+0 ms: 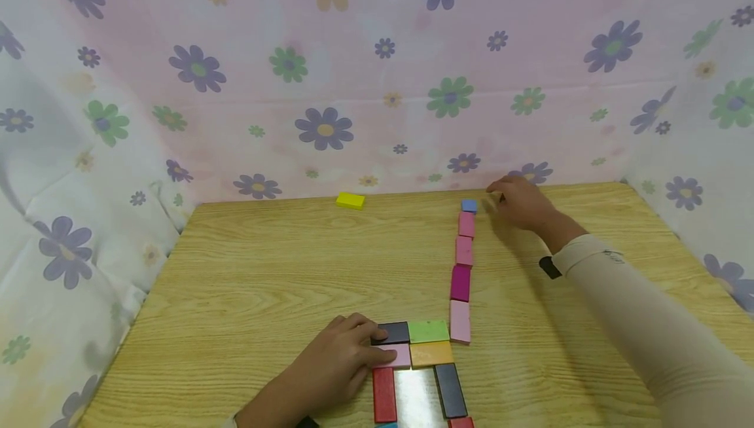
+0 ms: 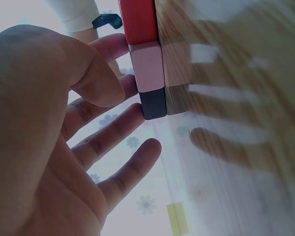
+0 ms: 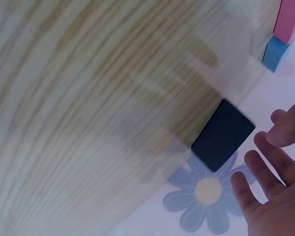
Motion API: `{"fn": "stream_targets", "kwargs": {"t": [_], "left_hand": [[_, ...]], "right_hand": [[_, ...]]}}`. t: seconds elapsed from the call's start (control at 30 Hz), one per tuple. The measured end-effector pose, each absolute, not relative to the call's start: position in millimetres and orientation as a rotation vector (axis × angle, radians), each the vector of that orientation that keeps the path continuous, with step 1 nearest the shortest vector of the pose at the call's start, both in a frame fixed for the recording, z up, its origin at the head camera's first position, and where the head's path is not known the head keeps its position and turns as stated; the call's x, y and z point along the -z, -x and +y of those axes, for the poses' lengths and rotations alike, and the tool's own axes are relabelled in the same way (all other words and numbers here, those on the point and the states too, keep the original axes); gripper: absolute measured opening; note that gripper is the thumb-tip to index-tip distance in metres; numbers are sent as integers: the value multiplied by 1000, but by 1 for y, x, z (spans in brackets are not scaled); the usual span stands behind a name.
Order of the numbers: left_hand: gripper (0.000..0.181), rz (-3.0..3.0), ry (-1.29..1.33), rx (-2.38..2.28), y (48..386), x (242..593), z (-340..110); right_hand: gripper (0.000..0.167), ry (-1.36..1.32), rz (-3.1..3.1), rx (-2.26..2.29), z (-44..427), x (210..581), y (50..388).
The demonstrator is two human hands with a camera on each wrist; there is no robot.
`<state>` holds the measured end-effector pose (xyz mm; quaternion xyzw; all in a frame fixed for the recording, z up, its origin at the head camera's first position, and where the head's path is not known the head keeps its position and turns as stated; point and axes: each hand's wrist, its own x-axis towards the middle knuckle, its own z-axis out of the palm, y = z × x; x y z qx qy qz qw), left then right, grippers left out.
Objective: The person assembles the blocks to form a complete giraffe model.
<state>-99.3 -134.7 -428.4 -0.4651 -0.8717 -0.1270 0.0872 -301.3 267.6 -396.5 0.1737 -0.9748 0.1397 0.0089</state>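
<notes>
My left hand (image 1: pixel 338 359) rests its fingertips on the black block (image 1: pixel 396 332) and the pink block (image 1: pixel 396 355) at the left of a block cluster. In the left wrist view the thumb is bent beside the blocks, and the fingers are spread. A red block (image 1: pixel 385 394) lies just below. My right hand (image 1: pixel 521 204) hovers by the table's back edge, right of a small blue block (image 1: pixel 468 206). Near its fingertips is another black block (image 3: pixel 222 136), mostly hidden in the head view; a gap shows between them in the right wrist view.
A column of pink and magenta blocks (image 1: pixel 461 283) runs back to the blue one. Green (image 1: pixel 429 331), orange (image 1: pixel 432 353) and black blocks fill out the cluster. A yellow block (image 1: pixel 350 201) lies at the back. Flowered cloth (image 1: pixel 377 88) encloses the wooden table (image 1: pixel 283 264).
</notes>
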Motion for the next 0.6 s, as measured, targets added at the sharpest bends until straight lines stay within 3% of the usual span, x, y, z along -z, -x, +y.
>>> {"fn": "stream_targets", "kwargs": {"t": [0.6], "left_hand": [[28,-2594,1385,382,99,427,-135]], "right_hand": [[39,-515,-3136,-348,290,404,297]]}}
